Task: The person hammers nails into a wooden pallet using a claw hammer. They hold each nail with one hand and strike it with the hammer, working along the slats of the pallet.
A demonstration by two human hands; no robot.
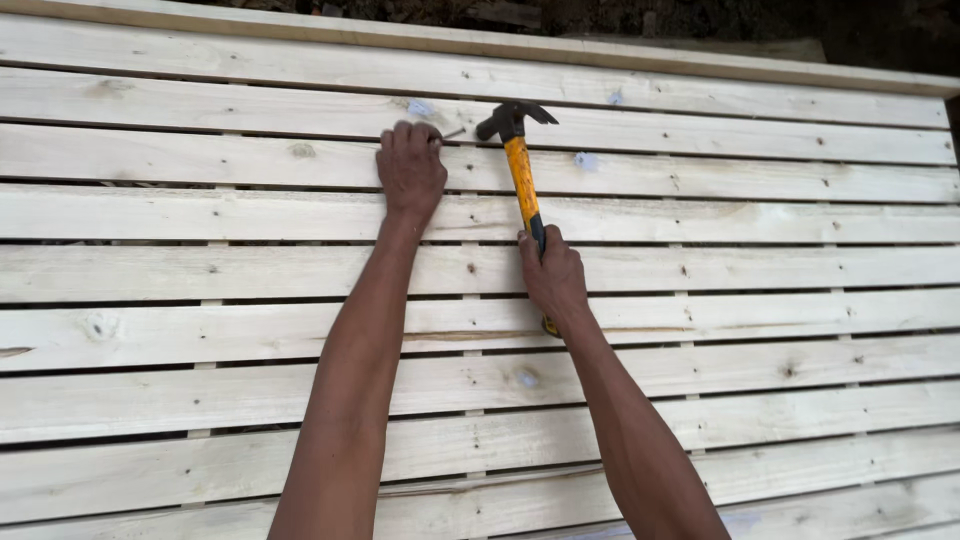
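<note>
Left hand [410,168] curled, pinching nail [453,132] against pale wooden slat panel [760,215]; right hand [552,275] fisted tight round yellow handle of claw hammer [521,170], black head just beside nail.

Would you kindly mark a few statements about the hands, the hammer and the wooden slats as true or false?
1. The right hand grips a hammer with a yellow handle. True.
2. The left hand holds a saw. False: it rests on a slat, its fingers pinching a nail.
3. The hammer's dark head lies close to the nail. True.
4. The slats are painted blue. False: they are pale bare wood.
5. Narrow gaps run between the slats. True.
6. Both hands grip the hammer. False: only the right hand does.
</note>
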